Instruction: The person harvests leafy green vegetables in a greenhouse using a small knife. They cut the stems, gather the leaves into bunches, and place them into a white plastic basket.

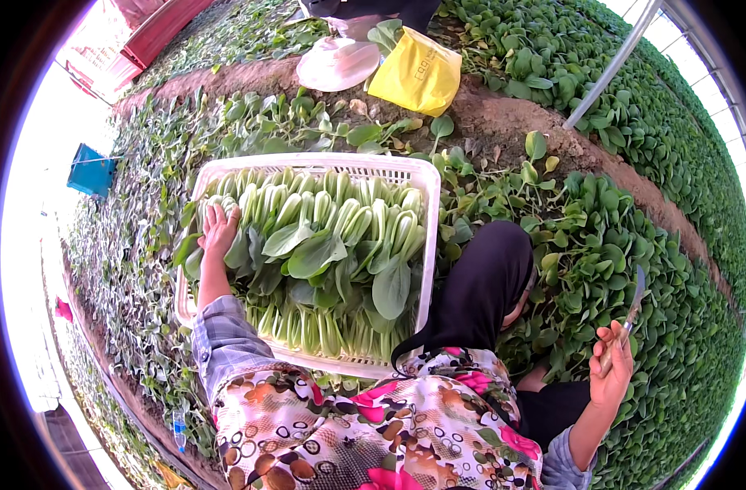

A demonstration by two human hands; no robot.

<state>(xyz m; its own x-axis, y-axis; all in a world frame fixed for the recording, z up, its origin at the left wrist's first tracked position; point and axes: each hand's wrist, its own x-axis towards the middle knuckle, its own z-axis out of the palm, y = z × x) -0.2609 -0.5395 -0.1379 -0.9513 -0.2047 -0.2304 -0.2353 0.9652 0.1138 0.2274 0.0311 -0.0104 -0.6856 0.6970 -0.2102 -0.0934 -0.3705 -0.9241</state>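
A white plastic crate (432,245) lies in front of me, filled with rows of bok choy (324,211). Pale stem ends face the far and near sides, and the broad leaves meet in the middle. My left hand (218,231) rests on the greens at the crate's left side, fingers spread; whether anything is under the palm is hidden. Out to the right, my right hand (613,367) holds a knife (636,300) by its handle, with the slightly curved blade pointing up and away from the crate. Uncut leafy plants (593,245) grow close to that hand.
Beyond the crate, a yellow bag (416,72) and a pale hat (339,64) are near another person in dark clothing (373,7). A metal pole (615,64) rises at the far right. A blue crate (91,171) and a plastic bottle (179,429) lie to the left.
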